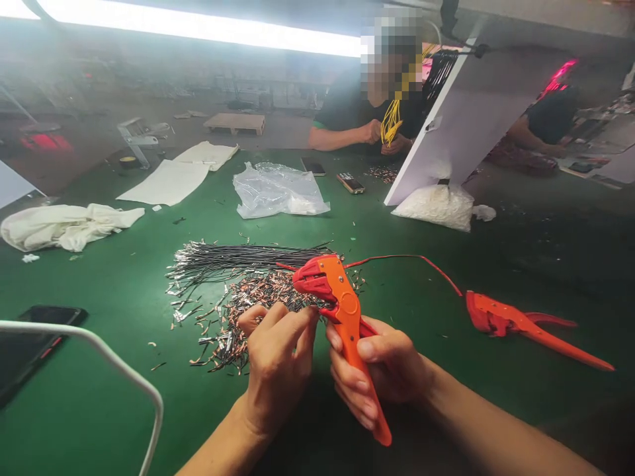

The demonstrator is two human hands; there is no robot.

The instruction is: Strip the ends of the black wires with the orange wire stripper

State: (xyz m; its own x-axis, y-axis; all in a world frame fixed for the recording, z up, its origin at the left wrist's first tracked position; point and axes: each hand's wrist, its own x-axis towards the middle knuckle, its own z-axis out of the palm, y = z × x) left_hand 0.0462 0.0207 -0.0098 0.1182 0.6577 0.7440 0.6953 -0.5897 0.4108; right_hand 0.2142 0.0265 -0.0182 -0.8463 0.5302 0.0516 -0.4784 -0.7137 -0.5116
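My right hand point(381, 373) grips the handles of an orange wire stripper point(342, 311), its red jaws pointing up and left. My left hand point(278, 357) sits just left of the tool, fingers pinched together near the jaws; what they pinch is too small to make out. Right behind the hands lies a heap of short cut wire pieces with copper ends point(243, 311). A bundle of black wires point(238, 259) lies beyond it on the green table point(124, 410). A thin red wire point(411, 259) runs from behind the jaws to the right.
A second orange stripper point(520, 324) lies to the right. A black phone point(30, 344) and a white cable point(119, 373) are at the left. Farther back: white cloth point(64, 226), clear plastic bag point(278, 190), white board point(466, 119), and a person holding yellow wires point(391, 122).
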